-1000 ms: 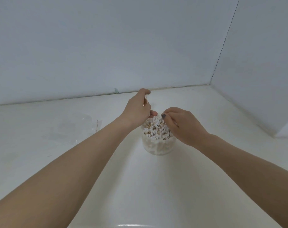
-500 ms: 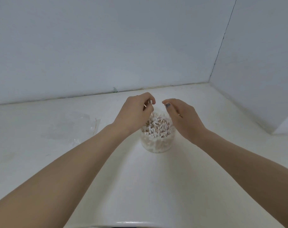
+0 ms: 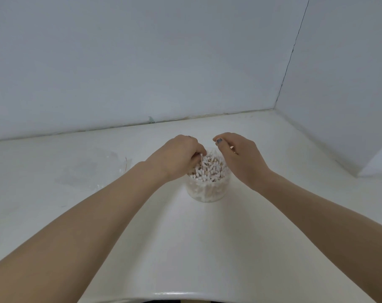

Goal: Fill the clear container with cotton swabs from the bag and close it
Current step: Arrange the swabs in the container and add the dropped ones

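Note:
A clear round container [image 3: 207, 191] stands on the white counter, packed with upright cotton swabs [image 3: 212, 169] with white tips and wooden sticks. My left hand [image 3: 177, 158] hovers over its left rim and pinches one cotton swab between thumb and fingers, the stick pointing down into the pile. My right hand [image 3: 240, 158] is over the right rim with fingers curled; what it holds is hidden. The container has no lid on it.
A crumpled clear plastic bag [image 3: 98, 169] lies flat on the counter [image 3: 185, 248] to the left. Walls close off the back and the right side, meeting in a corner at the back right.
My left hand has come down from above the container with a swab and now pushes it in among the others. My right hand has shifted slightly along the right rim.

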